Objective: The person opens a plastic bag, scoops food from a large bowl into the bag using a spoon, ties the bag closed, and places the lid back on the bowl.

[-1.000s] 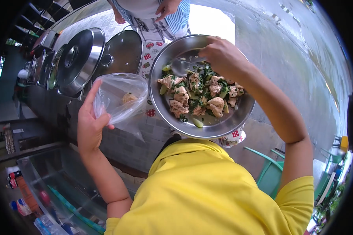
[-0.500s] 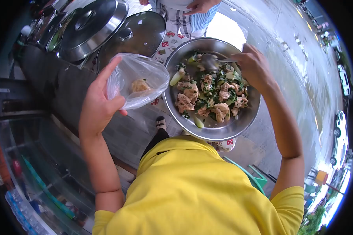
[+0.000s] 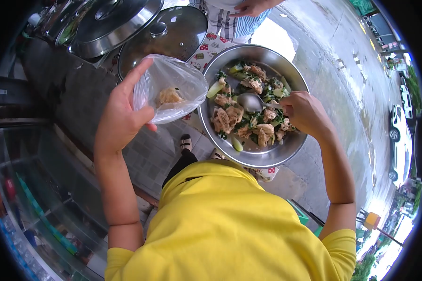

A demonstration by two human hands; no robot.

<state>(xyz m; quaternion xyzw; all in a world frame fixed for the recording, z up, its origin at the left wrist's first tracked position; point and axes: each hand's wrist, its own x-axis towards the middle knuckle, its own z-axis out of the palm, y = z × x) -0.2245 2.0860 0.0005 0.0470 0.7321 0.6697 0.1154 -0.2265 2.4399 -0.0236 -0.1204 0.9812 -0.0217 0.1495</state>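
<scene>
My left hand [image 3: 126, 110] grips a clear plastic bag [image 3: 187, 86], its mouth spread open by the thumb and fingers. Inside the bag lies a pale brown chunk of food [image 3: 169, 95], probably chicken. My right hand [image 3: 307, 112] is closed around the handle of a metal ladle [image 3: 251, 102]. The ladle's bowl rests among chicken pieces [image 3: 266, 134] and leafy greens in a wide steel basin [image 3: 210, 122]. Pale green vegetable wedges [image 3: 214, 89] lie among the meat. The bag hangs at the basin's left rim.
A glass-lidded pot [image 3: 183, 35] stands behind the bag, beside a tilted steel lid [image 3: 122, 33]. Another person's hand [image 3: 252, 7] shows beyond the basin. A patterned cloth [image 3: 206, 51] covers the table. A glass case [image 3: 47, 187] is at left, and a white car [image 3: 398, 145] at right.
My right hand has moved down and toward me, bringing the ladle from the basin's far side to its middle. The left hand still holds the bag, slightly shifted in view.
</scene>
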